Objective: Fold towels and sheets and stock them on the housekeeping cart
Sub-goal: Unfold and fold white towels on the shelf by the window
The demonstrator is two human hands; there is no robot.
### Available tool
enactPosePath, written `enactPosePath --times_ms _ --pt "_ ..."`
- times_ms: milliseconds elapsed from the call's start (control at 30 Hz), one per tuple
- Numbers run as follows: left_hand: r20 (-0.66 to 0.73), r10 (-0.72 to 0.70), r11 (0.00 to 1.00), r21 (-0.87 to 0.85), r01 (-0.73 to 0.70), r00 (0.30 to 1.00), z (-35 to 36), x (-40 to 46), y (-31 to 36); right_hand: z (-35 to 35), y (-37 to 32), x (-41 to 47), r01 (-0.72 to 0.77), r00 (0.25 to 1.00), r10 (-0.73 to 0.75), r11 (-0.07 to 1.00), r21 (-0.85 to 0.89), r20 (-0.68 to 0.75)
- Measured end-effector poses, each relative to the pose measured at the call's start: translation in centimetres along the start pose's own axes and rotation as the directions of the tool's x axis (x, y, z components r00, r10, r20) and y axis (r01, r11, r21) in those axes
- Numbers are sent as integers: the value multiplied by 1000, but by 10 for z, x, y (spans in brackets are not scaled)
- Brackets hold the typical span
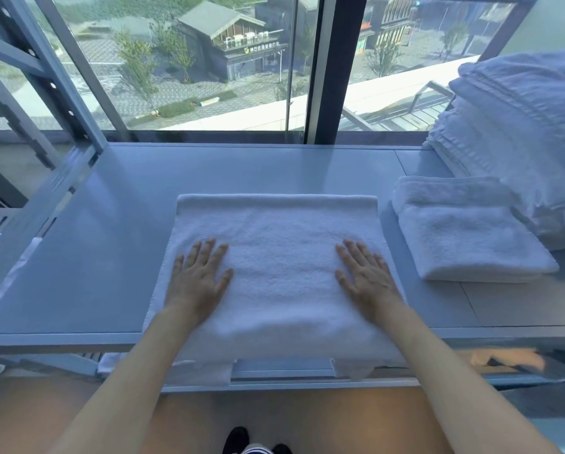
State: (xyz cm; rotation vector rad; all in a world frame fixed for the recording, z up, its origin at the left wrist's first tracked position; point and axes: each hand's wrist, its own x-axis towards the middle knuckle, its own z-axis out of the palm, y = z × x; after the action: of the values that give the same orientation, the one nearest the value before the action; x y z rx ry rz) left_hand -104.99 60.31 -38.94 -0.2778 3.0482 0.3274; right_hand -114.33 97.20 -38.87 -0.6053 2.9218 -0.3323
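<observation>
White towel [274, 257]: centre of frame, flat on the desk [110, 224], near edge overhanging. My left hand [197, 280] and right hand [366, 280]: spread, fingers straight, pressing on it. Folded towel [464, 237]: right, beside stacked linen [520, 126].

The plain white terry towel [274, 276] lay on the pale grey metal shelf [110, 224]. The folded white towel [464, 237] and ribbed white linen stack [520, 132] matched it

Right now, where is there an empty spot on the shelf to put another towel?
The biggest bare patch of the shelf lies left of the flat towel, out to the metal upright. A bare strip also runs behind the towel, along the window. The right side is crowded: a folded towel and a tall stack.
</observation>
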Motion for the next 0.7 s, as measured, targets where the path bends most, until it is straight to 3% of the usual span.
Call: enactPosePath --times_ms 367,700 --pt "39 47 998 -32 -45 998 13 -120 6 25 -10 -133 4 999 -4 1000 -4 -35" --pt "55 34 999 -16 -33 998 2 -83 11 13 0 -84 8 1000 -7 999 -34 28"
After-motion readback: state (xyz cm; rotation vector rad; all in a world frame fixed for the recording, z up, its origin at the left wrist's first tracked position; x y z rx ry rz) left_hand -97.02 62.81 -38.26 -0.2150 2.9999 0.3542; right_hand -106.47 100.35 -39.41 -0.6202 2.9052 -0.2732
